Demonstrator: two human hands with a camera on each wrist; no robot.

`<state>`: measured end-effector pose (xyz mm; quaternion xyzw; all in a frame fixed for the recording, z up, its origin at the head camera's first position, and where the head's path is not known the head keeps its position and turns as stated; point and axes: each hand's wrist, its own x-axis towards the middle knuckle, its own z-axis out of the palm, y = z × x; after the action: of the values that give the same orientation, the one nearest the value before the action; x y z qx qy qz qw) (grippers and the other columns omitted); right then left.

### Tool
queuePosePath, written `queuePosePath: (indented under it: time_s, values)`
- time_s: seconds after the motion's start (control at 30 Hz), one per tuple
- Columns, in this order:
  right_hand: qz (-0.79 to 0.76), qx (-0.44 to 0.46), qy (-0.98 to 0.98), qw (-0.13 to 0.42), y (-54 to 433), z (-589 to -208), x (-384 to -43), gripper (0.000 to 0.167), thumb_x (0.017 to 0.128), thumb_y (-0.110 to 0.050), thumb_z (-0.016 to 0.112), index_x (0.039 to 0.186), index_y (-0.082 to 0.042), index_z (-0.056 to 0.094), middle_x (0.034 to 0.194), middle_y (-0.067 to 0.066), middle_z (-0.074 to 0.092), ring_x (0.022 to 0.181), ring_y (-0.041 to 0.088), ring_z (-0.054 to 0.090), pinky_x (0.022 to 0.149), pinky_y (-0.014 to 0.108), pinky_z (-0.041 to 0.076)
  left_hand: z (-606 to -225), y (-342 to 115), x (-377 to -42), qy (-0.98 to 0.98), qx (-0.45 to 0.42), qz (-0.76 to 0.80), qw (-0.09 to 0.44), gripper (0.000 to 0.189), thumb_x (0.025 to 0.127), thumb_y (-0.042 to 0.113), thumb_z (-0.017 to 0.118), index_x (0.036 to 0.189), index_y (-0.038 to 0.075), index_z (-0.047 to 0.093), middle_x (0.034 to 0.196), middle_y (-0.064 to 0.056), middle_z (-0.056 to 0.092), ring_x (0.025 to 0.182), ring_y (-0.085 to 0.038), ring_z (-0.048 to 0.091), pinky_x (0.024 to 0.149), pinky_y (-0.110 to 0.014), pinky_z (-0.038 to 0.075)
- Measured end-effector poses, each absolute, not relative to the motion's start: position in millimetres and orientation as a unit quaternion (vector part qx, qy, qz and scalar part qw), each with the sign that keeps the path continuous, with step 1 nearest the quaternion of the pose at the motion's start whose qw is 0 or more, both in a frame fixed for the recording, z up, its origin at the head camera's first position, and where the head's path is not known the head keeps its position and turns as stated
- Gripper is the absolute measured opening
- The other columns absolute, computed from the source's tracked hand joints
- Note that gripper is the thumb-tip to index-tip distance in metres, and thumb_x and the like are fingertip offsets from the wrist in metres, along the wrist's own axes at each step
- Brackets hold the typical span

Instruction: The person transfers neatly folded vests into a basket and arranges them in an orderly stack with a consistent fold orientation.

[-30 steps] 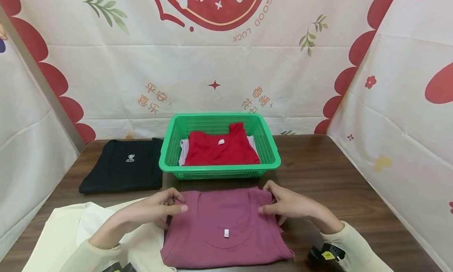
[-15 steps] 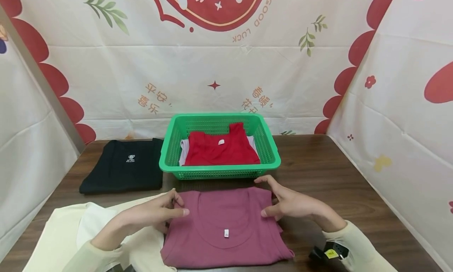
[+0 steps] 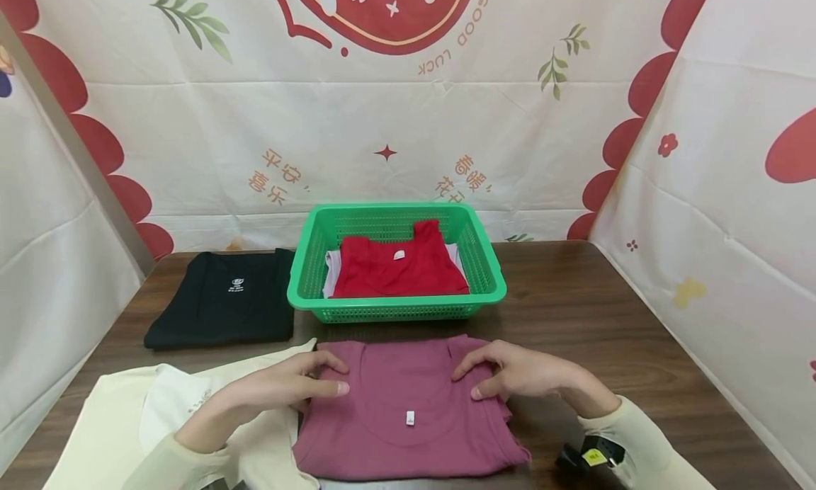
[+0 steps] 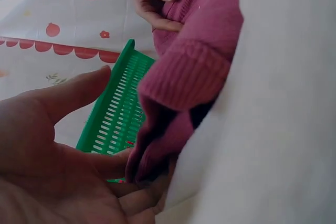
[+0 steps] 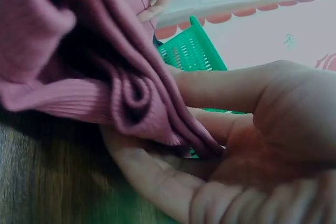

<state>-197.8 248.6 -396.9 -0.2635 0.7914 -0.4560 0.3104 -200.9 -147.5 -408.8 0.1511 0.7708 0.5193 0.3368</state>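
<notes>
A folded mauve shirt [image 3: 408,444] lies at the table's front middle, its round neckline and small white tag facing up. My left hand [image 3: 280,387] is round its left edge, index finger and thumb over the top. In the left wrist view, other fingers [image 4: 139,200] reach beneath the ribbed edge, while the thumb [image 4: 86,90] stands a little apart from the cloth. At the right edge, my right hand [image 3: 525,373] holds the shirt with thumb and index finger on top. The right wrist view shows fingers [image 5: 152,182] under the folded layers.
Behind the shirt stands a green basket [image 3: 397,302] with a red garment [image 3: 395,274] over a pale one. A folded black shirt [image 3: 223,302] lies back left. Cream cloth [image 3: 108,419] spreads under my left forearm. Patterned white sheets [image 3: 382,107] hang around the table [image 3: 574,299].
My right index finger has moved from beyond the shirt's back corner down onto its top. My left index finger and thumb have shifted slightly inward over the cloth.
</notes>
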Motion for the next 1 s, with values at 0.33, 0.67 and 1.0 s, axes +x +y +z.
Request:
queuePosePath:
  time_s: [0.33,0.67,1.0]
  values:
    - [-0.417,-0.27,0.839,0.222,248,-398,-201,0.029,0.094,-0.014,0.073,0.121,-0.004,0.072,0.11,0.012,0.065,0.096,0.013,0.053,0.071,0.022,0.047,-411,-145,-200,0.767,0.147,0.545,0.305,0.051,0.094,0.03,0.074,0.136,0.007,0.056,0.138,-0.016,0.048,0.107,-0.022,0.059,0.083,-0.035,0.055]
    - [-0.389,-0.279,0.853,0.207,244,-404,-199,0.034,0.092,-0.025,0.077,0.123,-0.015,0.07,0.12,0.007,0.064,0.106,0.01,0.052,0.083,0.023,0.047,-417,-142,-200,0.737,0.155,0.575,0.319,0.052,0.094,0.02,0.075,0.139,0.007,0.054,0.132,-0.018,0.053,0.097,-0.022,0.069,0.079,-0.036,0.059]
    - [-0.368,-0.274,0.868,0.191,239,-405,-196,0.042,0.088,-0.023,0.079,0.128,-0.019,0.068,0.135,0.008,0.061,0.12,0.022,0.049,0.094,0.026,0.045,-417,-141,-200,0.731,0.165,0.572,0.332,0.059,0.093,0.017,0.076,0.145,0.006,0.05,0.124,-0.017,0.062,0.096,-0.023,0.072,0.08,-0.036,0.06]
